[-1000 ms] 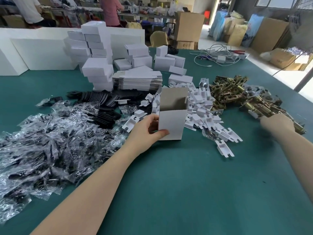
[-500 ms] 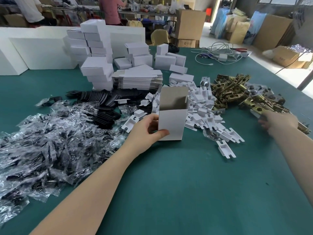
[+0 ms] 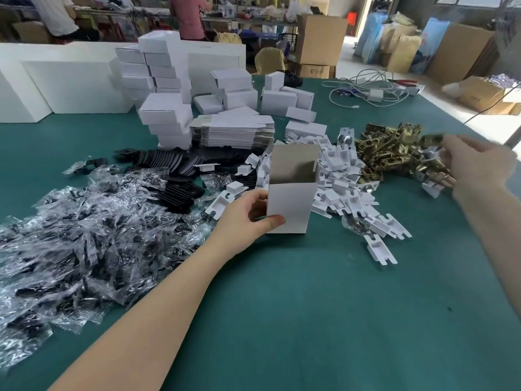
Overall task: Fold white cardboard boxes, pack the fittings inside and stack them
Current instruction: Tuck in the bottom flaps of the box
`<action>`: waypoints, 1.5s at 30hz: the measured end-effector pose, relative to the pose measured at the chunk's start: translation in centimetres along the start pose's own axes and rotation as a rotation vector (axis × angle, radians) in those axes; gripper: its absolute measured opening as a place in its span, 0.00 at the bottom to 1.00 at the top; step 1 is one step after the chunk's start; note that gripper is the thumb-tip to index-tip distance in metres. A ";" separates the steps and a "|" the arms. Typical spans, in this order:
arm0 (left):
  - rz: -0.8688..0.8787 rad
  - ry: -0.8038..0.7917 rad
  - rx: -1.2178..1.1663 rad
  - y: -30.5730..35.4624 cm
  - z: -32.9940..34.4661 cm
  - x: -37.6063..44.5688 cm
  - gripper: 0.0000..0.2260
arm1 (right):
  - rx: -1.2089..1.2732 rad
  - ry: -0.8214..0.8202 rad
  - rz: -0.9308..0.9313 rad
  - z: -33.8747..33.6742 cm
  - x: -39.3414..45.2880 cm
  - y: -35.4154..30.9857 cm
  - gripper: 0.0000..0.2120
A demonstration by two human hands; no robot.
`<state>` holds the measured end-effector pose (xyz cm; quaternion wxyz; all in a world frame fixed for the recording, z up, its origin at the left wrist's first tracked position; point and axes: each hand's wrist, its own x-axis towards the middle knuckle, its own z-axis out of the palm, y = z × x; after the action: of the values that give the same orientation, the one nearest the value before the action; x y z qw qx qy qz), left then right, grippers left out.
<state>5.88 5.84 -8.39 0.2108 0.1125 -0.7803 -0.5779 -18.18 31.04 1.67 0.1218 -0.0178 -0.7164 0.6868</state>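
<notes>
Two bare forearms, sleeveless as far as visible; left hand (image 3: 244, 218) and right hand (image 3: 476, 164) ungloved, seemingly ringless

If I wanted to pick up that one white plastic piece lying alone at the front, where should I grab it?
Pinch the white plastic piece across its narrow middle, coming from above. It lies flat on the table, apart from the pile, with wider forked ends, so the waist probably gives fingers the easiest hold.

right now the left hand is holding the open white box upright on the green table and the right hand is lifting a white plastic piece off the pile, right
Not quite. The left hand does hold the open white box upright on the green table, but the right hand is lifting a brass-coloured metal fitting, blurred, from the brass pile, not a white plastic piece. The head view shows it.
</notes>
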 end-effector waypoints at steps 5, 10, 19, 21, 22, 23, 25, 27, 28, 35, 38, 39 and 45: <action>-0.012 0.016 -0.037 -0.2 0.0 0.1 0.14 | -0.025 -0.636 -0.377 1.0 -4.6 -8.0 0.07; -0.030 0.016 -0.036 -0.2 -0.2 0.1 0.14 | -0.196 -1.097 -0.552 2.8 -10.8 -12.8 0.09; -0.056 0.004 -0.027 0.1 -0.4 0.1 0.15 | -0.770 -0.995 -1.014 6.2 -12.9 -11.5 0.08; -0.058 0.010 -0.035 0.0 -0.4 0.1 0.15 | -0.824 -1.017 -1.022 6.8 -13.2 -10.5 0.08; -0.059 0.011 -0.041 0.0 -0.4 0.1 0.15 | -0.856 -1.030 -1.025 7.0 -13.4 -9.9 0.08; -0.059 0.011 -0.046 0.0 -0.4 0.0 0.15 | -0.886 -1.034 -1.037 7.3 -13.6 -9.2 0.08; -0.056 0.010 -0.050 0.0 -0.3 0.0 0.15 | -0.958 -1.007 -1.073 7.7 -14.2 -7.7 0.08; -0.056 0.013 -0.048 0.1 -0.3 -0.1 0.15 | -0.983 -0.967 -1.076 7.9 -14.6 -6.6 0.09; -0.056 0.015 -0.049 0.1 -0.3 -0.1 0.14 | -0.973 -0.950 -1.064 8.0 -14.6 -6.2 0.09; -0.052 0.012 -0.049 -0.1 -0.3 0.0 0.14 | -0.645 -0.854 -0.797 6.9 -12.3 -5.9 0.12; -0.056 0.004 -0.046 -0.2 -0.4 0.0 0.14 | -0.842 -0.637 -0.688 5.8 -9.6 -4.1 0.16; -0.057 0.001 -0.046 -0.2 -0.4 0.0 0.14 | -0.989 -0.640 -0.624 5.4 -8.8 -3.1 0.13; -0.041 0.017 -0.028 -0.3 -0.3 0.1 0.15 | -1.560 -0.896 -0.295 2.9 -7.4 1.0 0.21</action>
<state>5.88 5.46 -8.57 0.2071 0.1303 -0.7680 -0.5919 -11.73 26.82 -0.52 -0.1280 0.2650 -0.9530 -0.0724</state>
